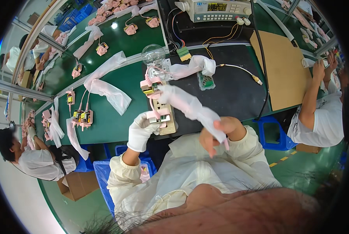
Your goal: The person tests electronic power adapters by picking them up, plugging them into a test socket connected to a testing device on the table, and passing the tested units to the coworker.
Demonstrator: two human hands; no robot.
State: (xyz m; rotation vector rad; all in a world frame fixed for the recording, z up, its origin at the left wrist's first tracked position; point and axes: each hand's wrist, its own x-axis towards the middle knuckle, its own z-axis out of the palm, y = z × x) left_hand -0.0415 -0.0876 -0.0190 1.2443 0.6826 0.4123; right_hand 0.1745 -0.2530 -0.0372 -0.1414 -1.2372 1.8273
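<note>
My left hand (139,133), in a white glove, is closed on a pink power adapter (158,116) with its inner parts exposed, at the near end of a beige socket strip (168,126). Another open pink adapter (151,86) sits farther up the strip. My bare right hand (223,133) has its fingers round the near end of a milky plastic sleeve (190,105) that runs back to the strip, and a pink cable end sticks out below the fingers. A clear glass bulb (153,55) stands beyond the strip.
A bench meter (217,11) stands at the back. A green circuit board (206,81) and a white USB cable (240,69) lie on the black mat. At left are several open adapters (80,118) with sleeved cables; at right, a cardboard sheet (281,74). Co-workers sit on both sides.
</note>
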